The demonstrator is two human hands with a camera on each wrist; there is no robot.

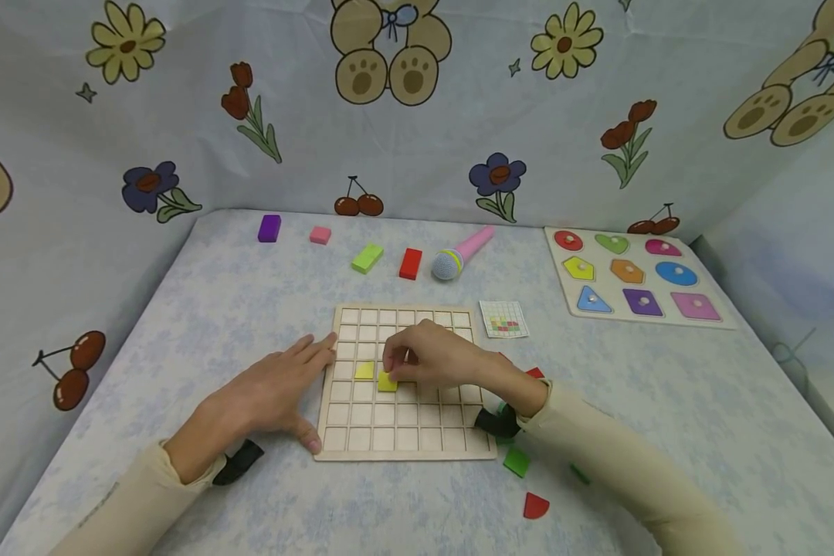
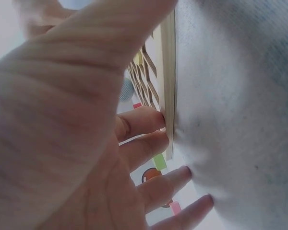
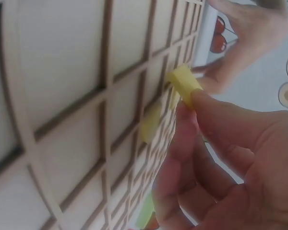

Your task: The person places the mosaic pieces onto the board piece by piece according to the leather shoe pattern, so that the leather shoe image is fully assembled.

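Observation:
A wooden grid board point(image 1: 406, 455) lies on the table. My right hand point(image 1: 434, 355) is over its middle and pinches a yellow tile point(image 3: 185, 79) between thumb and index finger, tilted above the grid. In the head view, this held yellow tile point(image 1: 387, 382) shows just under the fingertips. Left of it, another yellow tile point(image 1: 364, 371) sits in a grid square. My left hand point(image 1: 271, 390) rests along the board's left edge, fingers spread, thumb by the near left corner. In the left wrist view, fingertips touch the board's side rim point(image 2: 169, 86).
A small pattern card point(image 1: 503, 319) lies right of the board. Green point(image 1: 517, 462) and red point(image 1: 536, 506) pieces lie near my right forearm, partly hidden. Behind are purple point(image 1: 269, 228), pink point(image 1: 320, 235), green point(image 1: 367, 259) and red point(image 1: 410, 263) blocks, a toy microphone point(image 1: 462, 253) and a shape puzzle point(image 1: 639, 316).

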